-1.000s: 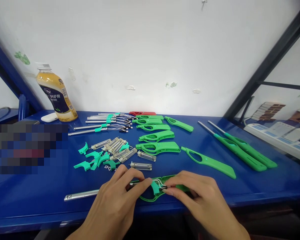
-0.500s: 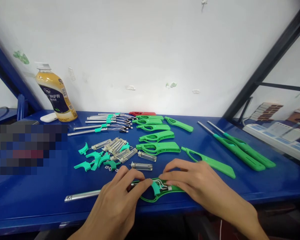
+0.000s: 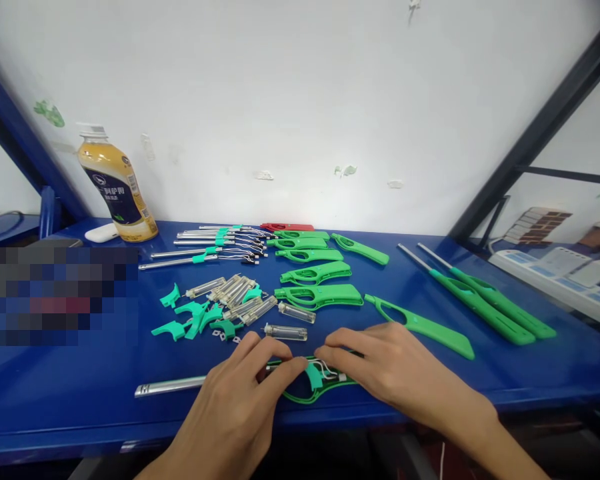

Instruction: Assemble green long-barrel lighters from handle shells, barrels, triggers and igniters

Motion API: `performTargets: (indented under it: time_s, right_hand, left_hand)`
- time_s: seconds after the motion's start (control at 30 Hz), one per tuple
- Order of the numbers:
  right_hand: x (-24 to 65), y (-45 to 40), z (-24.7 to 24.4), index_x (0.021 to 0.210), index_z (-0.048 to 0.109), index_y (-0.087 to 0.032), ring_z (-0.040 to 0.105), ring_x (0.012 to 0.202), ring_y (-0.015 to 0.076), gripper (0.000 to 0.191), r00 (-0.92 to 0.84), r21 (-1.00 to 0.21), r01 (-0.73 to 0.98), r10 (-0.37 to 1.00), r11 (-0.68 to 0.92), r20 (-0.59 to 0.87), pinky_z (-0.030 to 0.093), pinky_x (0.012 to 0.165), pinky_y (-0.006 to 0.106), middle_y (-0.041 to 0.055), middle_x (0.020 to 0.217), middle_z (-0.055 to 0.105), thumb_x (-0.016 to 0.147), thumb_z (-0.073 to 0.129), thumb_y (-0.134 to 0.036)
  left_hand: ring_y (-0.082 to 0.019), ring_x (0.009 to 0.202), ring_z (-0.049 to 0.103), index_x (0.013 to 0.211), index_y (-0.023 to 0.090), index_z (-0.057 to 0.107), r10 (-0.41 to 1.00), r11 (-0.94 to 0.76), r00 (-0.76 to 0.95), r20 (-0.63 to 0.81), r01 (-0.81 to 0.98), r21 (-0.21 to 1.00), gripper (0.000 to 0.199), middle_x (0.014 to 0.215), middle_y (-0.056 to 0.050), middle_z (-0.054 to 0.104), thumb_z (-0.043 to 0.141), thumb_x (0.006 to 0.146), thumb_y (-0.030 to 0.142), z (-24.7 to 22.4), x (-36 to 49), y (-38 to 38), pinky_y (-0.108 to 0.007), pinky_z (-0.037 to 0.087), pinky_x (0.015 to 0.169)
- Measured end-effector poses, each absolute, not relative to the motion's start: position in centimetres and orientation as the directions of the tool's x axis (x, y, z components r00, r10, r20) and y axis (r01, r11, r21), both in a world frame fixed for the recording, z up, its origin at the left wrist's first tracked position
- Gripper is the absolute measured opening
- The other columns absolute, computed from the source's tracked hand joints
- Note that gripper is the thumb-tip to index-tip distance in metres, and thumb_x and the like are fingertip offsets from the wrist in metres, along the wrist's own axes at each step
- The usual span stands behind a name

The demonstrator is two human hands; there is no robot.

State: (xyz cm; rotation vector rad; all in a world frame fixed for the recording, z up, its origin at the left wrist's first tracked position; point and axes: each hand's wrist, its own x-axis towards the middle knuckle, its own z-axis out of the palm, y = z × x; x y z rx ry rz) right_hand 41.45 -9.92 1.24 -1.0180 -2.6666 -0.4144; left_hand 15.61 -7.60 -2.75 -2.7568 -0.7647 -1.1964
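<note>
Through the head view I observe the open green shell [image 3: 304,401] near the front edge of the blue table [image 3: 80,407], below the clear cylinders [image 3: 285,332]. Its hollow inner side faces up, and a thin raised rim outlines the curved loop. A teal trigger [image 3: 315,377] sits within the loop. White wires [image 3: 325,368] curve beside it toward a black piece with a pale end [image 3: 342,377]. A silver metal tube [image 3: 170,386] extends leftward from beneath my left hand [image 3: 235,393]; dark slots mark its tip.

Left fingers: bent over the junction of tube and shell, thumb tip at the top of the trigger. I cannot tell what, if anything, is pinched. Right hand [image 3: 390,363]: fingers curved over the far side of the shell, covering part of it. Thumb hidden; I cannot tell whether these fingers grasp it.

Adjacent parts: loose teal triggers [image 3: 193,317] lie left of the cylinders. Green shell halves [image 3: 325,295] lie beyond my right hand.
</note>
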Motion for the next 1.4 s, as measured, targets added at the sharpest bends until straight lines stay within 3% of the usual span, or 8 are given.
performTargets:
  time_s: [0.27, 0.6, 0.77, 1.0, 1.4]
  right_hand:
    - [41.5, -10.0, 1.2, 0.118, 0.073, -0.017, 0.073, 0.070, 0.0140, 0.023, -0.739, 0.197, 0.655, 0.563, 0.730, 0.370, 0.049, 0.058, 0.030, 0.0026, 0.103, 0.080, 0.111, 0.052, -0.010]
    - [41.2, -9.3, 1.1, 0.119, 0.072, -0.017, 0.067, 0.061, 0.0145, 0.022, -0.771, 0.291, 0.629, 0.534, 0.721, 0.347, 0.043, 0.051, 0.032, 0.0011, 0.094, 0.078, 0.109, 0.054, -0.010]
    - [41.0, -9.4, 1.0, 0.116, 0.072, -0.014, 0.070, 0.065, 0.0146, 0.026, -0.787, 0.305, 0.608, 0.506, 0.733, 0.352, 0.045, 0.053, 0.032, 0.0044, 0.095, 0.079, 0.112, 0.046, -0.010]
    - [41.4, -9.2, 1.3, 0.115, 0.069, -0.017, 0.074, 0.071, 0.0146, 0.021, -0.756, 0.232, 0.645, 0.563, 0.728, 0.334, 0.048, 0.060, 0.029, 0.0015, 0.091, 0.078, 0.111, 0.050, -0.009]
    - [40.9, -9.1, 0.9, 0.108, 0.068, -0.022, 0.063, 0.059, 0.0154, 0.022, -0.652, 0.140, 0.740, 0.650, 0.658, 0.391, 0.033, 0.054, 0.034, -0.0036, 0.082, 0.068, 0.117, 0.048, -0.026]
  left_hand:
    - [-0.016, 0.079, 0.060, 0.126, 0.018, 0.068, 0.420, -0.880, 0.581, 0.697, 0.448, 0.156, 0.054, 0.101, -0.005, 0.070, 0.042, 0.091, -0.015, -2.9, 15.6, -7.4, -0.030, 0.056, 0.071]
    - [-0.017, 0.079, 0.060, 0.123, 0.019, 0.068, 0.431, -0.880, 0.573, 0.697, 0.438, 0.184, 0.050, 0.097, -0.004, 0.069, 0.044, 0.093, -0.013, -2.9, 15.6, -7.3, -0.028, 0.056, 0.066]
    - [-0.016, 0.078, 0.061, 0.121, 0.019, 0.068, 0.430, -0.881, 0.573, 0.698, 0.435, 0.186, 0.047, 0.096, -0.004, 0.070, 0.044, 0.095, -0.012, -2.7, 15.6, -7.3, -0.028, 0.055, 0.066]
    - [-0.017, 0.081, 0.065, 0.125, 0.019, 0.068, 0.445, -0.875, 0.559, 0.700, 0.438, 0.206, 0.042, 0.100, -0.005, 0.071, 0.046, 0.100, -0.007, -2.7, 15.7, -7.4, -0.028, 0.058, 0.068]
    - [-0.016, 0.080, 0.063, 0.120, 0.019, 0.070, 0.437, -0.880, 0.562, 0.702, 0.431, 0.203, 0.045, 0.101, -0.005, 0.070, 0.045, 0.097, -0.010, -2.9, 15.5, -7.4, -0.028, 0.057, 0.071]
